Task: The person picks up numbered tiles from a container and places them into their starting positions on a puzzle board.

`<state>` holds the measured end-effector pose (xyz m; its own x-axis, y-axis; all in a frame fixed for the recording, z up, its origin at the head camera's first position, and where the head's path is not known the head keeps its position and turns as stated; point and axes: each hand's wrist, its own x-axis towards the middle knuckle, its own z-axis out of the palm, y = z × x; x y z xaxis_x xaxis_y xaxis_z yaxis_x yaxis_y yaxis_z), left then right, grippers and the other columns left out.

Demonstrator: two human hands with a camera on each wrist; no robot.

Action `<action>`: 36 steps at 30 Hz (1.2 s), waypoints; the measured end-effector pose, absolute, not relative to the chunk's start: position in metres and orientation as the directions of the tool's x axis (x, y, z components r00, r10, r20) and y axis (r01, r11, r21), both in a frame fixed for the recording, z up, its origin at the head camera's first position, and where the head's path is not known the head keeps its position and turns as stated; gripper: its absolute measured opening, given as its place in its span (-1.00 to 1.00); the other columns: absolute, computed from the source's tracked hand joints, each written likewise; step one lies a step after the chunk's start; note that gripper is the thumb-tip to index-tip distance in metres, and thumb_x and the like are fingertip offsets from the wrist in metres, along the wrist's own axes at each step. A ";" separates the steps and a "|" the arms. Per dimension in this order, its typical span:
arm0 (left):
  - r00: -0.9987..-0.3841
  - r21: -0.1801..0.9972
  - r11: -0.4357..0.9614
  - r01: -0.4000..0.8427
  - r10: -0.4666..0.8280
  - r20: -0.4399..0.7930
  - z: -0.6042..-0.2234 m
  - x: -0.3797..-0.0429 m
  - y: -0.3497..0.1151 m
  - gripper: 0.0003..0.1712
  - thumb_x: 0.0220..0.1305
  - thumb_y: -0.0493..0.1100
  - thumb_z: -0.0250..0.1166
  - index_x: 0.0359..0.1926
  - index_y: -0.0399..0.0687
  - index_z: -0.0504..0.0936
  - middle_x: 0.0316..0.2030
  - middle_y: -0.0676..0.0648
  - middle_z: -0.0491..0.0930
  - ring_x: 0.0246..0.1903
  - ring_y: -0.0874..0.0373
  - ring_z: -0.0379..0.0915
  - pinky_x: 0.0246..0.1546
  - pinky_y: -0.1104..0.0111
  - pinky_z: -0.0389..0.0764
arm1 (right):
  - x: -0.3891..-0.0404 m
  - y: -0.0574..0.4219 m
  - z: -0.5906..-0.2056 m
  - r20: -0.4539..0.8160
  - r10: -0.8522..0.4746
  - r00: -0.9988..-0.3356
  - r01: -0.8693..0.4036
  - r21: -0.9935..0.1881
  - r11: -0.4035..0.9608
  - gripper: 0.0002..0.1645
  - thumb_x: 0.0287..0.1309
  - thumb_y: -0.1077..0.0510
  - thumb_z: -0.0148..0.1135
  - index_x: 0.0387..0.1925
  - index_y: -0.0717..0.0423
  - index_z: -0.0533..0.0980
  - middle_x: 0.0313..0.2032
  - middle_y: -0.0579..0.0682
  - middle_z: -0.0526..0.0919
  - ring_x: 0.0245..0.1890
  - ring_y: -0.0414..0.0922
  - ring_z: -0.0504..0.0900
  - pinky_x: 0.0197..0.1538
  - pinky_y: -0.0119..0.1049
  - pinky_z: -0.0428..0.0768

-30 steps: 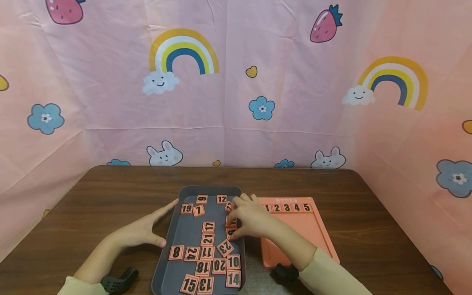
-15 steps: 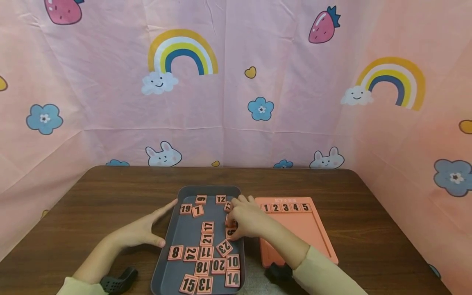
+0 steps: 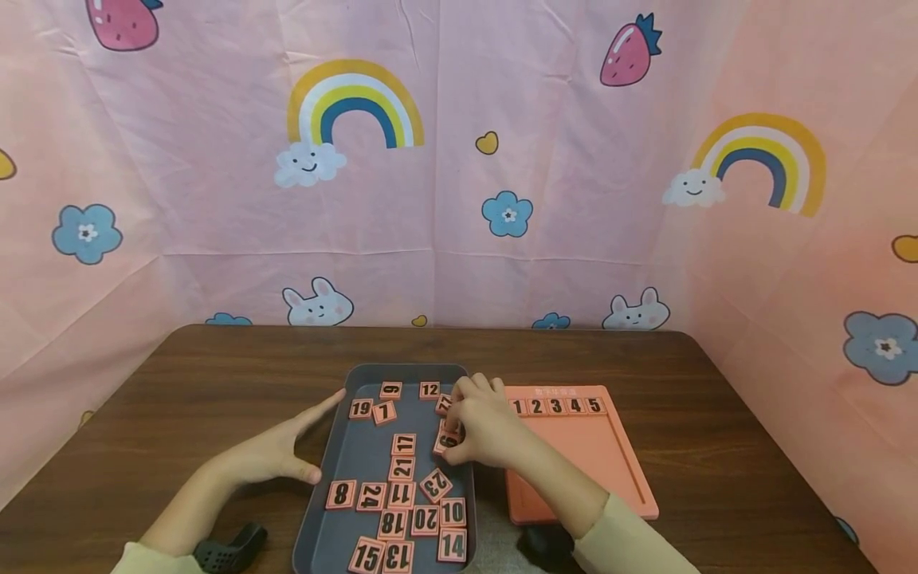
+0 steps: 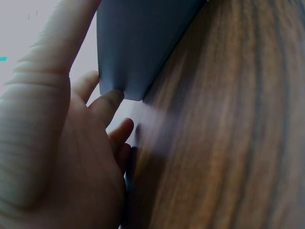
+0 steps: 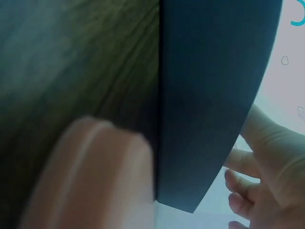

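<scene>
A dark grey tray [image 3: 358,458] holds several loose pink number tiles, such as the 17 tile [image 3: 403,444] and the 23 tile [image 3: 435,485]. My right hand [image 3: 484,422] reaches over the tray's right wall, its fingers and thumb bent about a number tile [image 3: 446,441] that reads as a 6 or 9. Part of that tile and another one beside it are hidden under the fingers. My left hand [image 3: 268,450] rests along the tray's left side, thumb and fingers spread. In the left wrist view its fingertips touch the tray's outer wall [image 4: 143,43].
Right of the tray lies a pink board [image 3: 588,458] with tiles 1 to 5 in its top row; my right forearm crosses its left part. Dark wrist straps [image 3: 231,548] sit by both wrists. A patterned cloth [image 3: 459,175] hangs behind the wooden table [image 3: 251,359].
The tile under my right hand has shifted slightly up the tray and turned, away from the 23 tile. The right thumb moved with it. My left hand has stayed in place.
</scene>
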<state>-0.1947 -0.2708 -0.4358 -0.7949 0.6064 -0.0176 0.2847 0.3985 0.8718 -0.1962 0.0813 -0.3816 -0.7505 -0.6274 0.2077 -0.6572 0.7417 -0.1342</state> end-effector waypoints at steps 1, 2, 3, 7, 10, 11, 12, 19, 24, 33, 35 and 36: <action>-0.795 0.873 0.397 0.284 0.606 -0.017 -0.436 -0.195 -0.271 0.23 0.02 0.17 0.46 0.52 0.25 -0.18 0.46 -0.27 -0.17 0.36 -0.44 -0.30 0.06 -0.46 -0.07 | -0.195 0.082 -0.381 0.227 -0.616 -0.754 -0.652 -0.147 0.744 -0.73 -0.24 -0.22 0.53 -0.61 -0.23 0.63 -0.29 -0.22 0.32 -0.22 -0.16 0.21 -0.16 -0.18 0.14; -0.796 0.874 0.398 0.281 0.605 -0.019 -0.436 -0.194 -0.270 0.23 0.02 0.17 0.45 0.52 0.26 -0.18 0.46 -0.27 -0.17 0.36 -0.44 -0.31 0.06 -0.46 -0.08 | -0.194 0.082 -0.380 0.241 -0.602 -0.761 -0.643 -0.160 0.749 -0.73 -0.25 -0.20 0.54 -0.62 -0.23 0.62 -0.30 -0.22 0.31 -0.22 -0.15 0.20 -0.17 -0.17 0.13; -0.796 0.874 0.398 0.280 0.604 -0.020 -0.436 -0.194 -0.270 0.23 0.02 0.18 0.45 0.52 0.26 -0.18 0.46 -0.27 -0.17 0.36 -0.44 -0.31 0.06 -0.46 -0.08 | -0.193 0.082 -0.380 0.253 -0.585 -0.770 -0.631 -0.173 0.756 -0.73 -0.27 -0.19 0.55 -0.64 -0.23 0.61 -0.30 -0.21 0.29 -0.22 -0.15 0.19 -0.17 -0.16 0.12; -0.799 0.878 0.393 0.272 0.600 -0.022 -0.437 -0.193 -0.269 0.23 0.01 0.17 0.46 0.52 0.27 -0.17 0.46 -0.27 -0.17 0.36 -0.43 -0.32 0.06 -0.46 -0.11 | -0.188 0.086 -0.374 0.291 -0.520 -0.804 -0.581 -0.195 0.790 -0.69 -0.29 -0.18 0.55 -0.68 -0.22 0.54 -0.31 -0.18 0.26 -0.23 -0.12 0.17 -0.17 -0.12 0.11; -0.798 0.884 0.379 0.273 0.603 -0.012 -0.436 -0.192 -0.268 0.23 0.02 0.13 0.47 0.52 0.24 -0.17 0.46 -0.27 -0.18 0.36 -0.41 -0.33 0.07 -0.46 -0.12 | -0.186 0.092 -0.370 0.316 -0.470 -0.824 -0.543 -0.207 0.814 -0.68 -0.29 -0.17 0.54 -0.69 -0.22 0.52 -0.30 -0.17 0.27 -0.23 -0.11 0.18 -0.15 -0.10 0.13; -0.797 0.886 0.375 0.274 0.604 -0.009 -0.436 -0.192 -0.268 0.23 0.02 0.12 0.47 0.53 0.22 -0.17 0.46 -0.27 -0.18 0.37 -0.40 -0.33 0.07 -0.46 -0.12 | -0.185 0.094 -0.370 0.323 -0.452 -0.832 -0.530 -0.217 0.820 -0.69 -0.29 -0.16 0.54 -0.69 -0.21 0.53 -0.30 -0.17 0.28 -0.23 -0.11 0.18 -0.15 -0.10 0.13; -0.796 0.887 0.372 0.275 0.605 -0.006 -0.436 -0.192 -0.267 0.24 0.02 0.10 0.48 0.53 0.21 -0.17 0.47 -0.27 -0.18 0.37 -0.40 -0.33 0.07 -0.45 -0.13 | -0.185 0.097 -0.370 0.330 -0.431 -0.840 -0.514 -0.229 0.827 -0.70 -0.29 -0.15 0.54 -0.68 -0.20 0.55 -0.30 -0.17 0.28 -0.23 -0.10 0.18 -0.15 -0.09 0.13; -0.798 0.885 0.376 0.274 0.602 -0.009 -0.435 -0.191 -0.267 0.24 0.02 0.11 0.48 0.53 0.18 -0.17 0.46 -0.28 -0.18 0.36 -0.42 -0.33 0.07 -0.46 -0.13 | -0.182 0.121 -0.373 0.376 -0.275 -0.885 -0.404 -0.327 0.854 -0.73 -0.33 -0.08 0.58 -0.63 -0.12 0.62 -0.32 -0.16 0.29 -0.23 -0.07 0.20 -0.21 -0.08 0.08; -0.800 0.879 0.382 0.284 0.600 -0.002 -0.436 -0.190 -0.267 0.24 0.02 0.11 0.47 0.53 0.18 -0.17 0.46 -0.27 -0.18 0.36 -0.41 -0.33 0.07 -0.46 -0.13 | -0.182 0.136 -0.377 0.362 -0.196 -0.911 -0.327 -0.348 0.879 -0.74 -0.35 -0.04 0.59 -0.63 -0.07 0.63 -0.30 -0.10 0.35 -0.19 -0.03 0.24 -0.16 -0.02 0.14; -0.799 0.879 0.380 0.290 0.602 0.003 -0.437 -0.189 -0.266 0.23 0.03 0.10 0.47 0.53 0.18 -0.17 0.47 -0.26 -0.18 0.37 -0.39 -0.32 0.08 -0.45 -0.13 | -0.182 0.155 -0.386 0.271 -0.132 -0.953 -0.223 -0.335 0.916 -0.68 -0.31 -0.08 0.59 -0.72 -0.06 0.59 -0.29 -0.04 0.42 -0.16 0.01 0.30 -0.18 0.00 0.18; -0.796 0.878 0.376 0.296 0.605 0.010 -0.437 -0.189 -0.266 0.23 0.03 0.10 0.47 0.53 0.16 -0.17 0.47 -0.27 -0.18 0.37 -0.39 -0.33 0.08 -0.45 -0.13 | -0.182 0.157 -0.388 0.249 -0.126 -0.960 -0.207 -0.331 0.920 -0.67 -0.30 -0.11 0.59 -0.73 -0.06 0.59 -0.30 -0.03 0.42 -0.18 0.01 0.30 -0.20 -0.01 0.18; -0.795 0.878 0.375 0.298 0.606 0.012 -0.437 -0.189 -0.266 0.23 0.03 0.10 0.47 0.53 0.16 -0.17 0.47 -0.27 -0.18 0.37 -0.39 -0.33 0.08 -0.45 -0.13 | -0.183 0.158 -0.389 0.238 -0.125 -0.963 -0.201 -0.329 0.923 -0.66 -0.29 -0.11 0.58 -0.73 -0.06 0.59 -0.31 -0.03 0.42 -0.19 0.01 0.30 -0.20 -0.01 0.18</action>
<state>-0.1894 -0.2658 -0.4374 -0.7953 0.6061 0.0117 0.2983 0.3745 0.8779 -0.1827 0.1580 -0.3886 -0.9631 -0.1247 0.2384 -0.2010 0.9227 -0.3290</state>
